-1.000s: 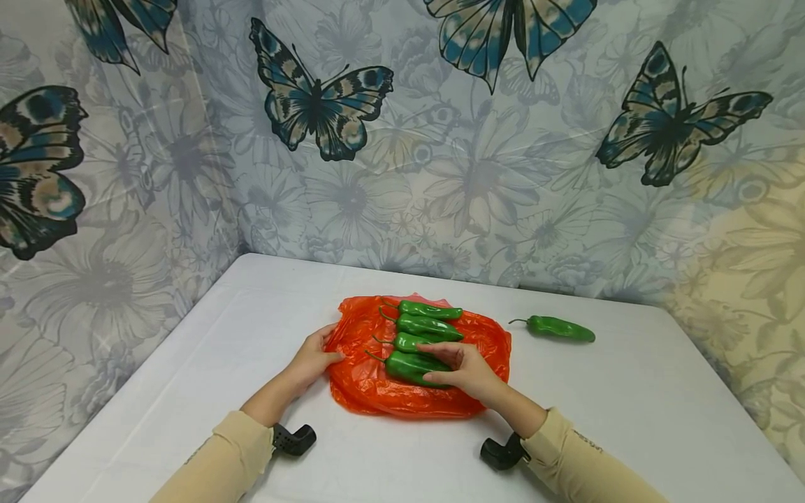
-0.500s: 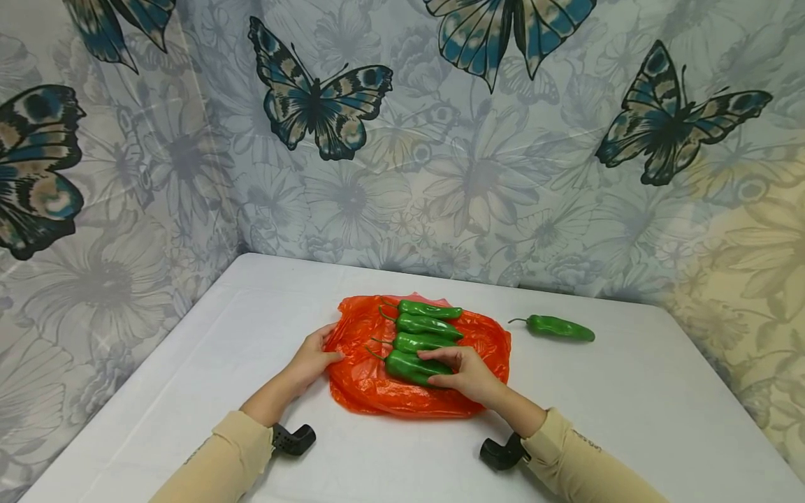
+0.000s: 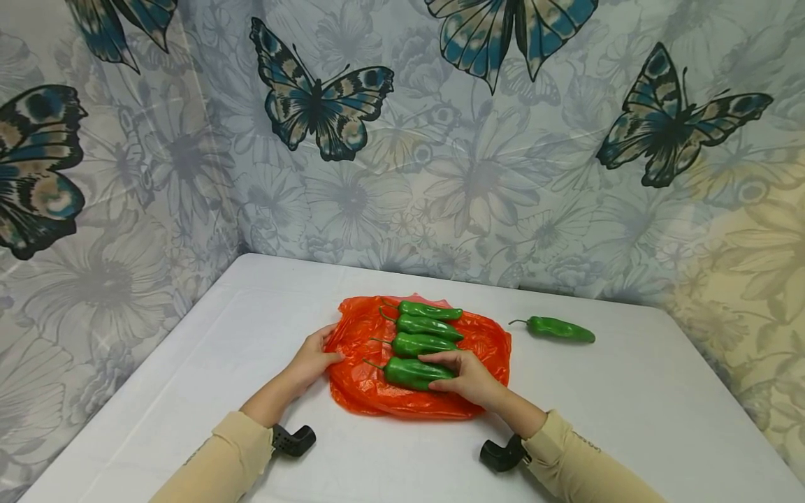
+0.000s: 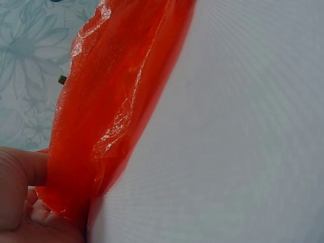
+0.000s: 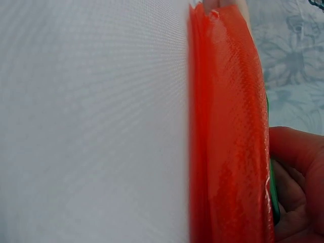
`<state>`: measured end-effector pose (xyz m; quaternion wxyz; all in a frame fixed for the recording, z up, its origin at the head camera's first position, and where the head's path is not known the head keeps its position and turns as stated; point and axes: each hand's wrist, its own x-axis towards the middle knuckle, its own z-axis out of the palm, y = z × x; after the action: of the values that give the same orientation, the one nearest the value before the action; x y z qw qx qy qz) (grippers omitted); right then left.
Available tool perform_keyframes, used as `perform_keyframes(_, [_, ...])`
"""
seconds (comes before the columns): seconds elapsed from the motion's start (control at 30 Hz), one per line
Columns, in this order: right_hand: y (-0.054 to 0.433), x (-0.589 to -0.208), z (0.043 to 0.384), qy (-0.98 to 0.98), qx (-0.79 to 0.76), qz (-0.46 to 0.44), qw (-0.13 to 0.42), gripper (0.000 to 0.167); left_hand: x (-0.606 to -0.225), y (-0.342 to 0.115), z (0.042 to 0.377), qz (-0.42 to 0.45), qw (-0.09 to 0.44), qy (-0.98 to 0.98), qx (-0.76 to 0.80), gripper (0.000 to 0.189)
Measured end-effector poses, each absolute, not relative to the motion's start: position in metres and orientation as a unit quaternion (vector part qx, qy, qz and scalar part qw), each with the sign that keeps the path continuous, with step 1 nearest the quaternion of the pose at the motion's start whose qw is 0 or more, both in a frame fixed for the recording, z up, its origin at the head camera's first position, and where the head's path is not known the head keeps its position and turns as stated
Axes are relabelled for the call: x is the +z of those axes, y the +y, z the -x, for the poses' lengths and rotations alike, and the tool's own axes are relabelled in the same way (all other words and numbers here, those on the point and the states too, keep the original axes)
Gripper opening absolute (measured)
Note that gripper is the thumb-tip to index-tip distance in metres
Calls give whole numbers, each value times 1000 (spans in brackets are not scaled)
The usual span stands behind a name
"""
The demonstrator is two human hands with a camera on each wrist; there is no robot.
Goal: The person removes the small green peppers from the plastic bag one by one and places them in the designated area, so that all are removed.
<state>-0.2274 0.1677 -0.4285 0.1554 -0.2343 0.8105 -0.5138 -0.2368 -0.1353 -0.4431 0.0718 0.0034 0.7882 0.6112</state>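
Note:
A crinkled red plastic bag (image 3: 377,403) lies flat, with several long green peppers in a column on top, stems to the left. My left hand (image 3: 314,358) pinches the bag's left edge; in the left wrist view the thumb lies against the red plastic (image 4: 101,101). At the bag's front, my right hand (image 3: 470,378) holds the nearest green pepper (image 3: 405,374) by its tip end, thumb on the near side and fingers on the far side. Just beyond it lies another pepper (image 3: 418,344). Only a green sliver of pepper (image 5: 274,195) shows in the right wrist view.
A single green pepper (image 3: 560,329) lies on the white table (image 3: 604,391), right of the bag. Behind the table hangs a cloth (image 3: 402,209) printed with butterflies and flowers. Black wrist devices (image 3: 502,454) stick out below both wrists.
My right hand has drawn the nearest pepper slightly toward me, opening a small gap to the pepper beyond it. The left hand stays in place on the bag's edge.

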Motion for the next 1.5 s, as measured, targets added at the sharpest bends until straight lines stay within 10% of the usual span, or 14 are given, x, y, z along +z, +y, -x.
perform_keyframes(1.5, [158, -417, 219, 820, -510, 200, 169, 44, -445, -134, 237, -9, 69, 792, 606, 63])
